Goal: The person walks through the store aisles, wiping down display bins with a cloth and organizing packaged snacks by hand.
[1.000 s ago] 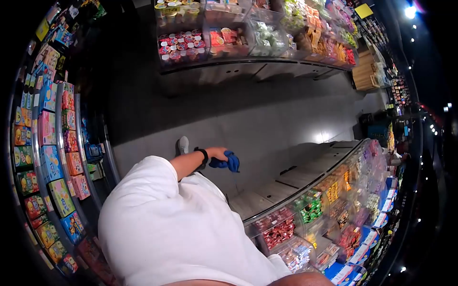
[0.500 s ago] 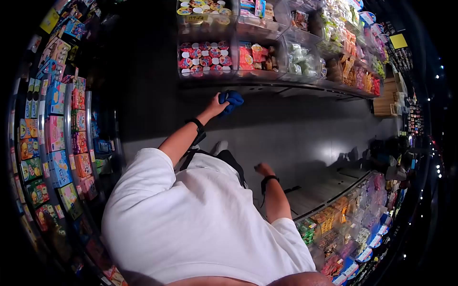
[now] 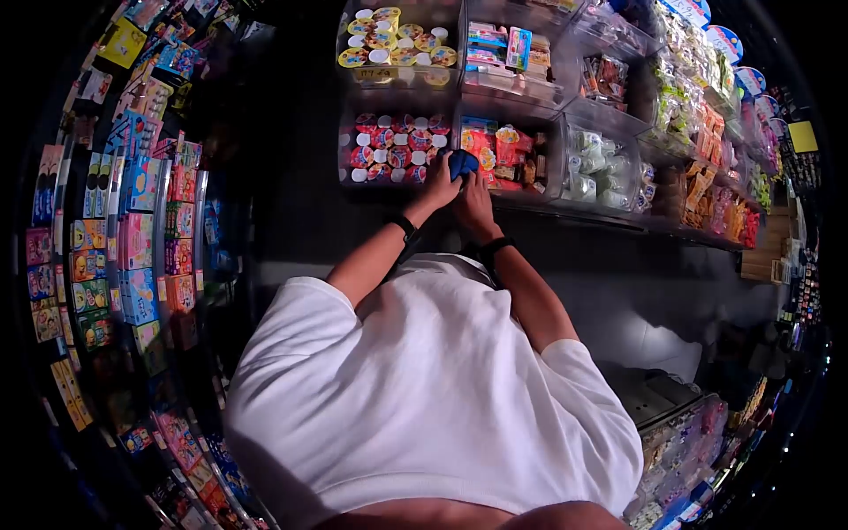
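Cloth [image 3: 465, 164], blue and bunched, right up at the front of the clear bins [image 3: 345, 155], and it's a two-handed affair! The left hand [image 3: 442, 185] closes round one side of it; the right hand [image 3: 474, 201] is in close, fingertips meeting the cloth's lower edge, though whether they grip it I cannot tell. Hands together, then, in view just about where two bins join: red-and-white cups [image 3: 399, 141] to the left, red packets [image 3: 508, 146] to the right. Dark bands [image 3: 406, 231] circle both wrists! Yellow-topped cups [image 3: 389, 40] fill the bin behind, pale wrapped pieces [image 3: 596, 166] sit farther right, and bright boxes [image 3: 139, 238] pack the shelving away left.
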`<state>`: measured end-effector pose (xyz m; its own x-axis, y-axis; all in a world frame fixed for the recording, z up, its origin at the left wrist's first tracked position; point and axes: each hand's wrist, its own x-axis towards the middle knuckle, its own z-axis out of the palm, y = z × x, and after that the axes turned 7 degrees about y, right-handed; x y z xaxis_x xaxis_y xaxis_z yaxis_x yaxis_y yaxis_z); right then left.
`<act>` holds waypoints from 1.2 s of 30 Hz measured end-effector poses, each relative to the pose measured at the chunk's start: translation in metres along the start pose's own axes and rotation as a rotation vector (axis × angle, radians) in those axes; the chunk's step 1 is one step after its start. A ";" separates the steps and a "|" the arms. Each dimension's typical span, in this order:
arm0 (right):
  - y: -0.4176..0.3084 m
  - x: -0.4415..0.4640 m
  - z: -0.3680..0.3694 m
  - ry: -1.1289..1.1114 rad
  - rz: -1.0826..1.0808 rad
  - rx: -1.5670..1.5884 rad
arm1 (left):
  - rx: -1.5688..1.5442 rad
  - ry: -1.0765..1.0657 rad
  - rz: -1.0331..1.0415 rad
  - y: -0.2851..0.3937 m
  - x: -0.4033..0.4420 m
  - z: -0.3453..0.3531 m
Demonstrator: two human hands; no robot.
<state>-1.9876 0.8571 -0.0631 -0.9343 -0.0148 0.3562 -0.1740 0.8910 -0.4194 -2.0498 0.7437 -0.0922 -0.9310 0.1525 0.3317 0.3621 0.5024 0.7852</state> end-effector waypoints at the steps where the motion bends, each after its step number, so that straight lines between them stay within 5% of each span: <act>1: 0.009 0.006 -0.001 0.038 -0.056 0.066 | 0.030 0.027 -0.011 -0.004 0.003 0.007; 9: 0.039 0.077 0.017 -0.095 0.039 0.307 | 0.119 -0.097 -0.207 -0.001 0.072 0.013; 12: 0.048 0.106 0.030 -0.067 -0.007 0.332 | 0.147 0.054 -0.120 0.001 0.104 0.017; 19: 0.062 0.171 0.058 -0.057 0.032 0.191 | 0.277 -0.183 -0.453 -0.011 0.179 0.023; 30: 0.023 0.106 0.024 0.027 0.343 0.401 | 0.019 -0.139 -0.285 -0.042 0.105 0.018; 32: 0.027 0.083 0.026 -0.059 0.312 0.346 | -0.004 -0.310 -0.439 -0.016 0.091 -0.004; 36: 0.028 0.051 0.005 -0.320 0.327 0.343 | -0.028 -0.355 -0.339 -0.027 0.048 0.000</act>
<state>-2.0417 0.8794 -0.0609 -0.9949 0.0532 -0.0859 0.0992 0.6750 -0.7312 -2.1044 0.7376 -0.0980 -0.9533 0.2678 -0.1396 0.0329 0.5515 0.8335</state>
